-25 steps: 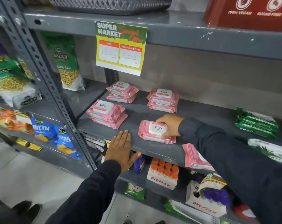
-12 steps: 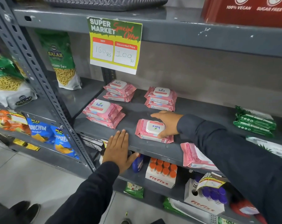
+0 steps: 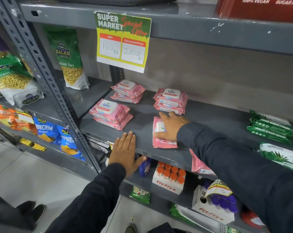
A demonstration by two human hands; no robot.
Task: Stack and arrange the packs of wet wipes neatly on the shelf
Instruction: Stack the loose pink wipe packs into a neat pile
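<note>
Three small stacks of pink Kara wet wipe packs sit on the grey shelf: a front-left stack, a back-left stack and a back-right stack. A single pink pack lies near the shelf's front edge, turned lengthwise. My right hand rests on top of it, thumb at its near side, fingers pointing toward the back-right stack. My left hand lies flat, fingers together, on the shelf's front edge, holding nothing. Another pink pack hangs over the front edge under my right sleeve.
Green wipe packs and a white-green pack lie at the shelf's right. A price sign hangs from the shelf above. Fitfizz bottle boxes stand on the shelf below. Snack bags fill the left rack behind a slotted upright.
My right hand has turned the single pink pack from crosswise to lengthwise and moved it slightly right and back. My left hand has stayed on the shelf edge.
</note>
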